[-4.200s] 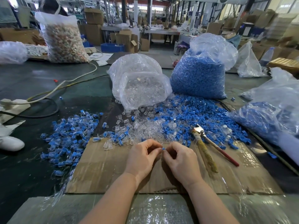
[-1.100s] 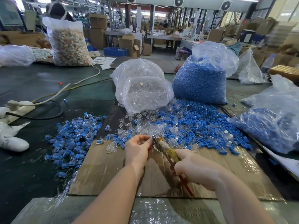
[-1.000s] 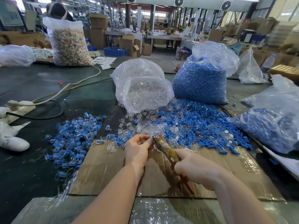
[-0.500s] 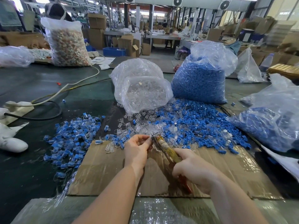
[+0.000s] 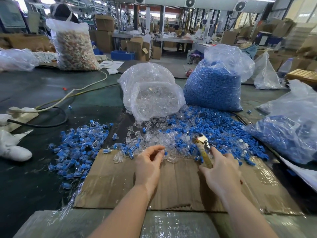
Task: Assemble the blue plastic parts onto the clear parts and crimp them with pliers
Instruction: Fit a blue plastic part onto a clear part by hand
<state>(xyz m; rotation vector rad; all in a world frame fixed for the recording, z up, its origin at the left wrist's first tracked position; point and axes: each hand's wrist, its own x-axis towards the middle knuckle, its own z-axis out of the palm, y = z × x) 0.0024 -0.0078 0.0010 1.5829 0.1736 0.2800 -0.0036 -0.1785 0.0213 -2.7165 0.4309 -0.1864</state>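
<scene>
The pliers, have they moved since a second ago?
Yes. The pliers, gripped by the right hand, have swung right, away from the left hand; their head now lies over the loose blue parts, below the blue bag.

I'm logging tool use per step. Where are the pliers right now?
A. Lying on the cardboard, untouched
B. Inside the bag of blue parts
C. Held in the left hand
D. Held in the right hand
D: the right hand grips the pliers by the handles, their head over the loose parts.
</scene>
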